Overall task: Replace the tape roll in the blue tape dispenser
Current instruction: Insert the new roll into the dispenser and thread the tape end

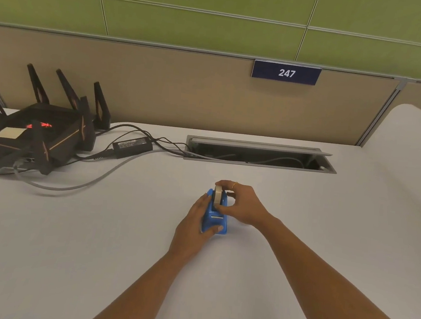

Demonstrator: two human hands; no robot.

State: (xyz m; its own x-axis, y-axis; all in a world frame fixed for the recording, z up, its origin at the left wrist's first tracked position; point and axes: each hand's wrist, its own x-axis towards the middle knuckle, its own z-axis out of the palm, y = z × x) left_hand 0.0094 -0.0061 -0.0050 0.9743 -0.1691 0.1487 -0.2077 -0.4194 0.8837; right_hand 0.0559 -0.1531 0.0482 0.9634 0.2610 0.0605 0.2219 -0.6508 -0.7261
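Roll's seat hidden by my right hand [242,205], pinching the tape roll [218,194]; left hand [198,221] grips blue dispenser [215,220] (mid-desk [67,248]).

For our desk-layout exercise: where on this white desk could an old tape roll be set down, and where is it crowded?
Free: the white desk right of the right hand, below the grey cable hatch; also the near-left stretch beside the left hand. Crowded: the far-left corner, with the black antenna router, black power brick and grey cable.
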